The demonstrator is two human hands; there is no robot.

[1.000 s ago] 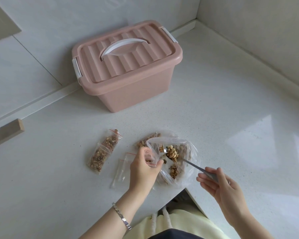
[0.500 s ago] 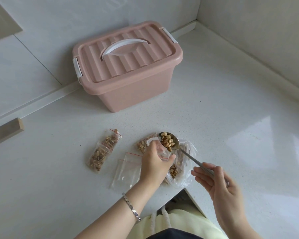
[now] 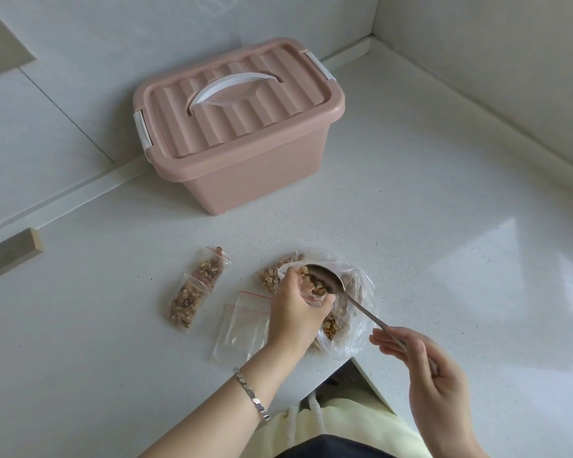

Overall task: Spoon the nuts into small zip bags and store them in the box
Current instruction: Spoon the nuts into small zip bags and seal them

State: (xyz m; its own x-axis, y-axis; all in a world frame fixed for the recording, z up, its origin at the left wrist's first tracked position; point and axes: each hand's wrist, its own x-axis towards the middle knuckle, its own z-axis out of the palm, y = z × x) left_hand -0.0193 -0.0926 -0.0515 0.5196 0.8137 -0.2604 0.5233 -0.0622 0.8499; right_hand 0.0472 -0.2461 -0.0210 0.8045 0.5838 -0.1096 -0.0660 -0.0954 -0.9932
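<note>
My left hand (image 3: 293, 317) holds a small zip bag (image 3: 306, 287) open, its mouth up, with nuts inside. My right hand (image 3: 424, 368) grips the handle of a metal spoon (image 3: 328, 280), whose bowl is tipped over that bag's mouth with nuts sliding off. Behind the hands lies a large clear bag of nuts (image 3: 348, 312). A filled small zip bag (image 3: 196, 289) lies to the left. An empty zip bag (image 3: 242, 322) lies flat beside my left wrist. The pink box (image 3: 239, 127) stands at the back with its lid on.
The white counter (image 3: 444, 226) runs into a wall corner at the back right. Its front edge has a notch right by my body. A wooden strip (image 3: 7, 256) sticks out at the far left.
The spoon has risen out of the large bag with nuts and tipped over the small bag's mouth. My left hand has lifted the small bag slightly toward it.
</note>
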